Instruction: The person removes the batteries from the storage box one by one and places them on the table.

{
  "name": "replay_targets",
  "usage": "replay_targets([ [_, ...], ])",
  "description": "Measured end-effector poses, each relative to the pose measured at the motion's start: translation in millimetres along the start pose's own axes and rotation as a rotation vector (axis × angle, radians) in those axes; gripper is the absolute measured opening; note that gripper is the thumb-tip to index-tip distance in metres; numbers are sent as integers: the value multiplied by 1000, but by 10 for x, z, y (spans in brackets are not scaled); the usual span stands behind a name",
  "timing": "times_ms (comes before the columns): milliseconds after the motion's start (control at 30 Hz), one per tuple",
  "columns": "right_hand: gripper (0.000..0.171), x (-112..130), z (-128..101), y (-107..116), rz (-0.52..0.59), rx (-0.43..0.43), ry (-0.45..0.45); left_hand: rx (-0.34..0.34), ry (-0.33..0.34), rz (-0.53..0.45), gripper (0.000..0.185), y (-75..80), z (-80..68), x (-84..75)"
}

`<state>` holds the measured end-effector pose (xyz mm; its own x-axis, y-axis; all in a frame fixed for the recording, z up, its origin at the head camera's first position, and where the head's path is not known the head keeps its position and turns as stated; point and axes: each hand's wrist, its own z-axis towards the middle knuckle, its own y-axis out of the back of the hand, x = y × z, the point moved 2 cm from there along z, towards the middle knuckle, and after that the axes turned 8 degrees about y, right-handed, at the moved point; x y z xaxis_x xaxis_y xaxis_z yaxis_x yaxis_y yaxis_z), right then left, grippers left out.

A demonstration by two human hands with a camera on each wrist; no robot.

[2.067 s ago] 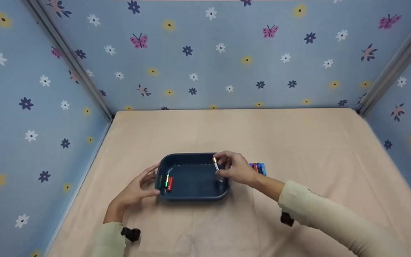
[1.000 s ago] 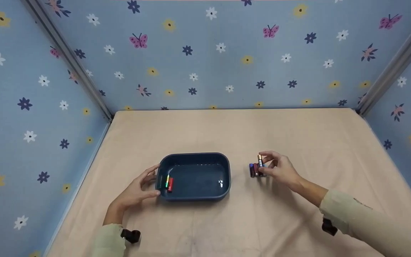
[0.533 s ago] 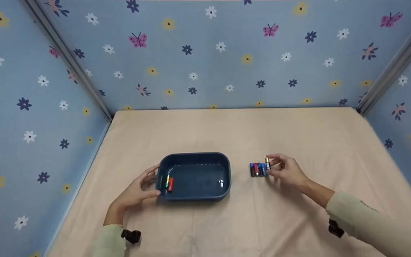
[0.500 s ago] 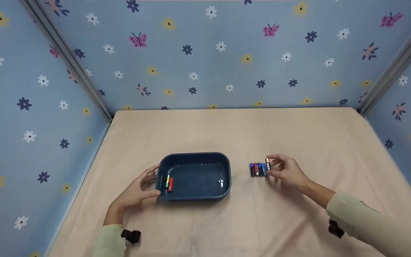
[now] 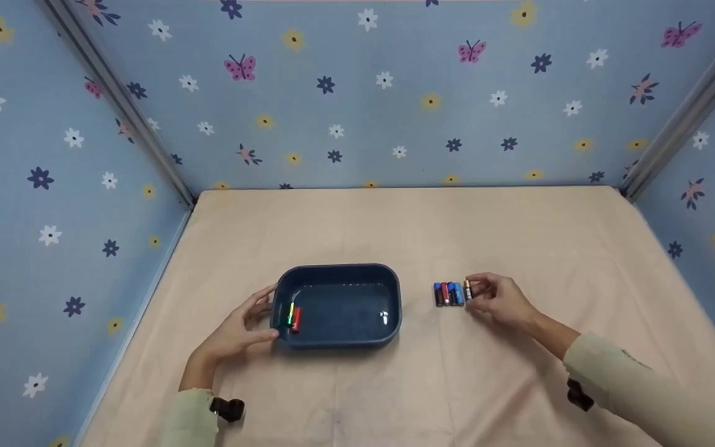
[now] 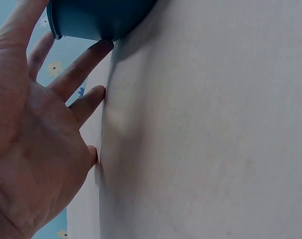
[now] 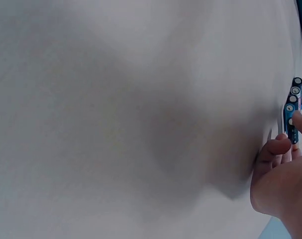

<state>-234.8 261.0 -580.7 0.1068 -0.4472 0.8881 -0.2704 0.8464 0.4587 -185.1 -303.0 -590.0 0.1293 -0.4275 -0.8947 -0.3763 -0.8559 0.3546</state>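
The tray (image 5: 337, 339) touching the left hand's (image 5: 238, 331) fingertips (image 6: 102, 47) looks like moulded plastic, dark blue and glossy, with bright glints on its smooth floor. Two batteries (image 5: 293, 316) inside it, just past those fingers, have shiny wrapped jackets in green and red. The battery (image 5: 467, 289) pinched in the right hand's (image 5: 501, 301) fingertips (image 7: 300, 121) shows a metallic copper-gold sheen; the row of batteries (image 5: 447, 293) beside those fingers has slick blue, red and dark jackets with dull metal end caps. Under both hands the table cover (image 5: 395, 236) looks like matt beige cloth, faintly creased. The sleeve (image 5: 637, 391) is soft, matt pale fabric
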Motion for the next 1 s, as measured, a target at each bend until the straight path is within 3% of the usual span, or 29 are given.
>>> replay_targets([
  [433,59,39,47,-30,-19,26,-4,13,-34,-13,95,12,10,17],
  [667,58,28,51,-50,-43,37,0,0,-5,-2,96,14,8,28],
  [1000,60,16,50,-63,-81,17,29,9,-20,-6,94,13,10,40],
])
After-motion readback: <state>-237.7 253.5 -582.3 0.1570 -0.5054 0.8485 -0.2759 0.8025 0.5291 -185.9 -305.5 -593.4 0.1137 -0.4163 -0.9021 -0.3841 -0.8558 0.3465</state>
